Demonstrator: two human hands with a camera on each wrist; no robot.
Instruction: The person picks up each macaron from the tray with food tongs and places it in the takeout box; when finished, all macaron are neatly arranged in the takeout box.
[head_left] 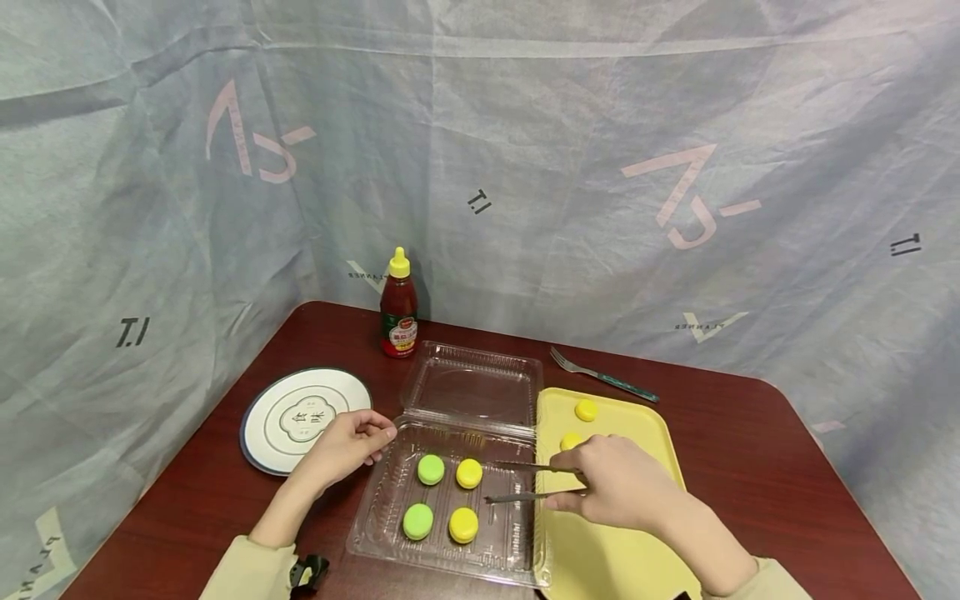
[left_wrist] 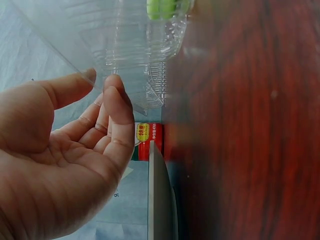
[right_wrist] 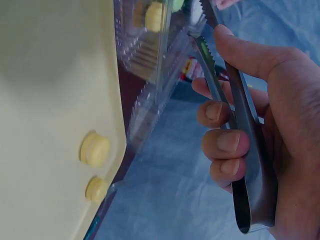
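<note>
A clear plastic box [head_left: 487,550] lies with its lid [head_left: 476,387] folded back. Two green macarons [head_left: 431,469] and two yellow macarons [head_left: 468,473] sit inside it. My left hand [head_left: 352,446] pinches the box's left rim between thumb and fingers, as the left wrist view shows. Metal tongs [right_wrist: 250,150] with serrated tips are gripped in my right hand [head_left: 626,483]. Their arms stand apart over the right side of the box, nothing between the tips. On the yellow tray [head_left: 600,546] are two more yellow macarons [right_wrist: 95,150], one partly behind the right hand in the head view.
A white plate [head_left: 277,417] with a blue rim lies left of the box. Behind stands a red sauce bottle [head_left: 400,312] with a yellow cap. A fork [head_left: 607,379] lies beyond the tray. Grey cloth [head_left: 525,167] hangs around the table.
</note>
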